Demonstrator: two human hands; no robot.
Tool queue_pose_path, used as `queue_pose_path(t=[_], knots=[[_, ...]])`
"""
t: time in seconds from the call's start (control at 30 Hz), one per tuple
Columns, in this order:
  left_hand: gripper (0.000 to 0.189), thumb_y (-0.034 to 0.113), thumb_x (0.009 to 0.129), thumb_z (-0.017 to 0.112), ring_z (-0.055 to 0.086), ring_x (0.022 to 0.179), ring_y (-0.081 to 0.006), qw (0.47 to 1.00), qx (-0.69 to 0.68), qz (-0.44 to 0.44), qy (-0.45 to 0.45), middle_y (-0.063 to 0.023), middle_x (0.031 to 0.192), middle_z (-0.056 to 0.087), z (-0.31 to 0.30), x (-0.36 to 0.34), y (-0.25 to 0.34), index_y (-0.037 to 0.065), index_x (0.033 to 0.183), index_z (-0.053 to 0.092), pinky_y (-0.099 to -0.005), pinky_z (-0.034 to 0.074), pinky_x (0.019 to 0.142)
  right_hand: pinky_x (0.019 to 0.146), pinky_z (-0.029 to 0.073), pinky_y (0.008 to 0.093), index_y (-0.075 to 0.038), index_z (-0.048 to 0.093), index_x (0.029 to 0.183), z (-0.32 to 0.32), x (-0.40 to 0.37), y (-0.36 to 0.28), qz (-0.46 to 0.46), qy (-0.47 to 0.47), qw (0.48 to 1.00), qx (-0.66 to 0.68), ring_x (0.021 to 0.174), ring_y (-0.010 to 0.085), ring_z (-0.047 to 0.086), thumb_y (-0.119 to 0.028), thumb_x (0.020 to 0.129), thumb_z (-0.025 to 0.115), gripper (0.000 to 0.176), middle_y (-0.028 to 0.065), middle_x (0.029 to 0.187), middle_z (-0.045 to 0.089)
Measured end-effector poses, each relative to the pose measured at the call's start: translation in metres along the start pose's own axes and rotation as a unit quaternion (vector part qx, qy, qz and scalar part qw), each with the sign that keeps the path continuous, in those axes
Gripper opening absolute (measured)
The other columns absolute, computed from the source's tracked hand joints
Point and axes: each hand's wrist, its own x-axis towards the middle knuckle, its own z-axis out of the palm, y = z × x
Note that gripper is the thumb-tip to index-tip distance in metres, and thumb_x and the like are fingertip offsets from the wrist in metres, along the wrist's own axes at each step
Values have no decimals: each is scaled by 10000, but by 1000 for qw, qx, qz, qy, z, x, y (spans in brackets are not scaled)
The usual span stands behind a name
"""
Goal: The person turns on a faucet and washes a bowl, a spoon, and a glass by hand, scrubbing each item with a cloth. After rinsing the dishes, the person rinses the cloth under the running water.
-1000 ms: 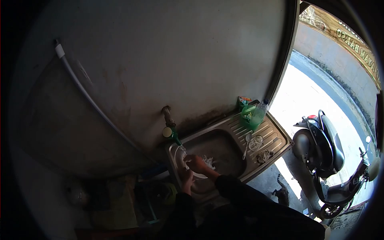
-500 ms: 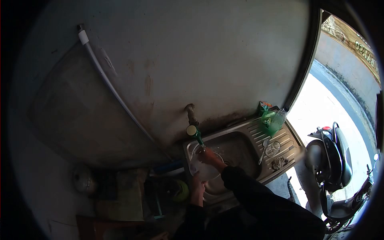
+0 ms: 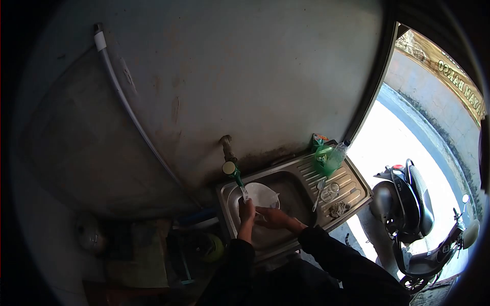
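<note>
A white plate (image 3: 261, 195) is held tilted in the steel sink (image 3: 301, 171), right under the green tap (image 3: 234, 173) where water runs. My left hand (image 3: 246, 211) grips the plate's near left edge. My right hand (image 3: 271, 217) lies across the plate's lower face, fingers bent against it. Both arms are in dark sleeves.
On the drainboard lie a spoon (image 3: 317, 192), a small glass lid (image 3: 329, 192) and a scrub pad (image 3: 338, 208); a green bottle (image 3: 331, 157) stands at its back. A grey wall with a white pipe (image 3: 127, 109) rises behind. A parked scooter (image 3: 416, 219) stands outside the doorway on the right.
The plate has come up from low in the basin to under the tap. My right hand slid from the tap side down onto the plate's face. The view shifted left.
</note>
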Motion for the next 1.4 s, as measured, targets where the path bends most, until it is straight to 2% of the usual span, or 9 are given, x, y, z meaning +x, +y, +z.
queue_pose_path(t=[0.17, 0.27, 0.5, 0.67, 0.83, 1.07, 1.13, 1.23, 1.4], knots=[[456, 334, 695, 446, 428, 904, -359, 958, 274, 83, 14, -198, 960, 472, 7, 1, 22, -6, 997, 422, -380, 324, 789, 649, 394, 403, -61, 481, 960, 12, 13, 5, 59, -48, 987, -142, 768, 329, 501, -208, 714, 464, 287, 161, 930, 501], [445, 397, 692, 454, 452, 880, -317, 929, 347, 133, -1, -182, 905, 505, 4, 1, 30, 10, 906, 512, -356, 347, 755, 580, 394, 375, -43, 500, 901, 22, 16, 12, -24, 174, 984, 37, 673, 339, 507, -235, 676, 515, 296, 168, 779, 533], [448, 430, 743, 379, 453, 908, -219, 970, -126, 167, -126, -83, 938, 504, -11, 37, -40, 64, 981, 478, -315, 357, 715, 535, 394, 341, 47, 535, 696, 0, 21, -19, 158, 209, 937, 231, 626, 249, 553, -266, 658, 538, 316, 202, 623, 523], [558, 497, 694, 415, 442, 869, -237, 944, -232, -222, -78, -75, 1034, 434, -15, -6, -4, 117, 1097, 356, -373, 375, 671, 533, 393, 346, 47, 532, 693, 3, 31, -13, 136, 198, 955, 175, 622, 270, 551, -261, 658, 536, 310, 200, 626, 530], [561, 497, 676, 435, 483, 732, -209, 978, -104, -137, -118, -75, 992, 437, -20, -1, 6, 114, 1077, 346, -286, 392, 514, 581, 423, 363, -58, 516, 918, 8, 37, -1, 10, -13, 991, -129, 708, 319, 532, -208, 671, 498, 289, 191, 804, 537], [439, 346, 735, 399, 502, 764, -231, 886, -406, -210, -81, -86, 968, 445, -24, 36, -61, 106, 1092, 314, -322, 434, 522, 778, 343, 426, -144, 427, 1072, -6, 38, 4, 62, -206, 977, 7, 992, 283, 408, -305, 724, 401, 384, 140, 1076, 422], [451, 336, 738, 399, 478, 830, -241, 926, -333, -168, -52, -98, 981, 442, -22, 17, -47, 87, 1100, 300, -351, 425, 591, 817, 244, 539, -178, 285, 1176, 4, 38, 41, -92, -249, 916, -300, 1126, 293, 223, -391, 741, 366, 491, 108, 1221, 246], [454, 310, 742, 400, 432, 927, -251, 974, -220, -57, 3, -121, 1004, 436, -12, -16, -9, 42, 1095, 300, -370, 393, 703, 786, 163, 626, -199, 162, 1216, 15, 37, 45, 109, -99, 946, -288, 1159, 309, 108, -417, 751, 320, 537, 79, 1277, 84], [405, 245, 740, 410, 424, 933, -241, 976, -201, 86, -17, -134, 1007, 434, -14, 8, -26, -17, 1044, 358, -316, 343, 773, 849, 79, 577, -205, 79, 1231, 48, 59, 38, 9, -118, 993, -15, 1175, 276, 58, -462, 705, 374, 655, 106, 1279, 32]])
